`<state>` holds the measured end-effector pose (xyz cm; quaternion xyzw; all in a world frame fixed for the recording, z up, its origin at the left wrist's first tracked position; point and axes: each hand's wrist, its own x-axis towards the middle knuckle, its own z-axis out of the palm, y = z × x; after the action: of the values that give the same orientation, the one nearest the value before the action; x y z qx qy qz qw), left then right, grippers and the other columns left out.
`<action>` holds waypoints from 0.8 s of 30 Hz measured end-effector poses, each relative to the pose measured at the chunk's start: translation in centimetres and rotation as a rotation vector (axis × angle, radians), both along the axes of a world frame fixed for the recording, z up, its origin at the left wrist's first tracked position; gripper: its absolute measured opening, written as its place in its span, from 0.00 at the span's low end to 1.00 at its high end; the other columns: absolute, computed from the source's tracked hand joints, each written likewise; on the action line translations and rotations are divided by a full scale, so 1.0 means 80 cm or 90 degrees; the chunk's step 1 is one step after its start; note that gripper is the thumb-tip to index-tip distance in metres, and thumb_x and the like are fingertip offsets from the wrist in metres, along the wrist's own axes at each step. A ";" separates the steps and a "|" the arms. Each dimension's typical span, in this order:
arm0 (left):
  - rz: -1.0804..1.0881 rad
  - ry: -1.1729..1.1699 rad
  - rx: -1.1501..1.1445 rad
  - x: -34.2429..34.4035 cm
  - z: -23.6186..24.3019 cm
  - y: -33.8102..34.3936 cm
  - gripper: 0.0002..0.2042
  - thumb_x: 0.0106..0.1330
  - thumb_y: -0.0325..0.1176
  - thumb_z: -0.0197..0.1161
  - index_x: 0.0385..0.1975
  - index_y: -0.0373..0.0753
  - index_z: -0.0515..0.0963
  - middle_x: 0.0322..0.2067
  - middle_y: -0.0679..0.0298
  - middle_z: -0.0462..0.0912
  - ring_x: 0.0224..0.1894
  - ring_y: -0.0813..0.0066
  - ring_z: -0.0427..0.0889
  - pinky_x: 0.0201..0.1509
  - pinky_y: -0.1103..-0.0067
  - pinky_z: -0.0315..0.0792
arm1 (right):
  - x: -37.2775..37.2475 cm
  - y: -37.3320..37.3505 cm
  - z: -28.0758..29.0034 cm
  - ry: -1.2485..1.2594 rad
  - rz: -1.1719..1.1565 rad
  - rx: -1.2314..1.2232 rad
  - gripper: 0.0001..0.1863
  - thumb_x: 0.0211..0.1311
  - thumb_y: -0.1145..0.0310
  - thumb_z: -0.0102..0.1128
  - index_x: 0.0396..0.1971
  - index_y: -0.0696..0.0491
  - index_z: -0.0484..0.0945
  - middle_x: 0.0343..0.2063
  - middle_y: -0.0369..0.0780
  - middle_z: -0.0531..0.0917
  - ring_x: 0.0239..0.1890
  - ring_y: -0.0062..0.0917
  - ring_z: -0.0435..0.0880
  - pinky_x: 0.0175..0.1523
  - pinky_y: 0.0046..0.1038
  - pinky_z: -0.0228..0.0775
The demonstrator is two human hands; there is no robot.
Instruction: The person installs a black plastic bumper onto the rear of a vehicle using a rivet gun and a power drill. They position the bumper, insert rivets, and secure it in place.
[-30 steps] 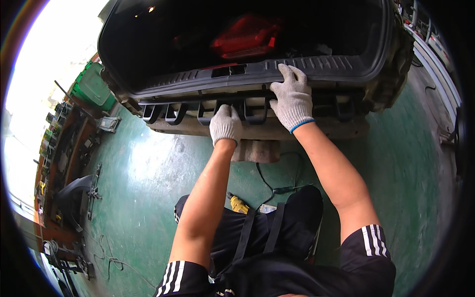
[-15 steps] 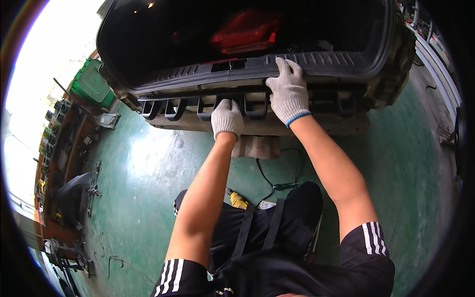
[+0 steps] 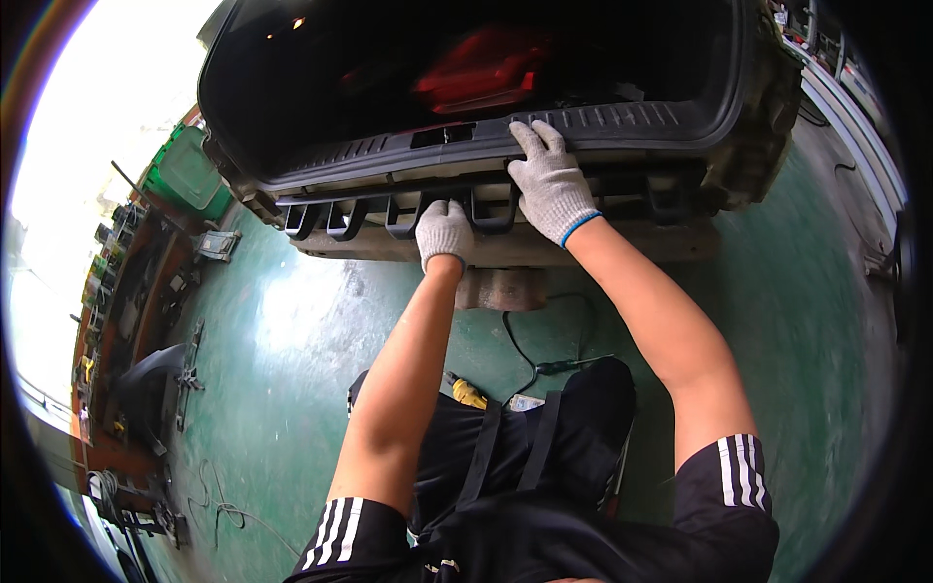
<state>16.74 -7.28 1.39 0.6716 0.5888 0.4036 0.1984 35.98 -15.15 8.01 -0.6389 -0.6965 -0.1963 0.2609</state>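
My left hand [image 3: 444, 233], in a knitted white glove, has its fingers curled on the black plastic bracket [image 3: 346, 222] along the car's open rear, its fingertips hidden. My right hand [image 3: 550, 185], gloved with a blue cuff, is open, two fingertips resting near the grooved trunk sill trim [image 3: 632, 120], its thumb side over the bracket right of my left hand. The bracket has a row of open loops and sits below the sill, above a worn pale beam [image 3: 651, 243]. A blurred red part [image 3: 474, 70] shows inside the dark trunk.
A yellow power tool [image 3: 467, 394] and black cable [image 3: 520, 345] lie on the green floor [image 3: 272, 379] by my knees. At left stand a green bin [image 3: 190, 170], a wooden shelf unit [image 3: 117, 301] with items, and a curved grey panel [image 3: 146, 369]. Metal rails [image 3: 836, 107] run at right.
My right hand has shifted slightly left along the trunk sill, its fingers still spread. My left hand stays at about the same spot on the bracket.
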 end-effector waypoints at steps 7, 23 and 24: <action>-0.279 0.694 0.042 -0.003 0.031 0.070 0.11 0.66 0.33 0.65 0.39 0.39 0.94 0.43 0.45 0.93 0.47 0.49 0.94 0.51 0.61 0.87 | 0.013 -0.001 -0.005 0.014 -0.004 -0.005 0.09 0.64 0.78 0.66 0.43 0.52 0.87 0.80 0.39 0.65 0.82 0.45 0.61 0.72 0.44 0.81; -0.083 0.063 0.039 -0.006 -0.008 0.025 0.20 0.76 0.46 0.59 0.37 0.32 0.87 0.40 0.38 0.88 0.45 0.35 0.86 0.52 0.55 0.78 | -0.001 -0.007 -0.003 0.024 -0.025 0.027 0.08 0.63 0.74 0.67 0.42 0.54 0.88 0.79 0.41 0.68 0.83 0.44 0.60 0.77 0.42 0.75; -0.073 0.025 0.031 -0.006 -0.009 0.021 0.20 0.77 0.45 0.59 0.38 0.32 0.87 0.40 0.38 0.88 0.46 0.34 0.86 0.52 0.54 0.78 | -0.009 -0.014 -0.002 0.021 -0.037 0.025 0.09 0.63 0.73 0.68 0.42 0.54 0.87 0.78 0.42 0.68 0.83 0.44 0.60 0.77 0.42 0.74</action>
<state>16.25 -5.59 0.67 0.7168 0.5433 0.3921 0.1933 35.30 -16.30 7.87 -0.6568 -0.6694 -0.2070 0.2786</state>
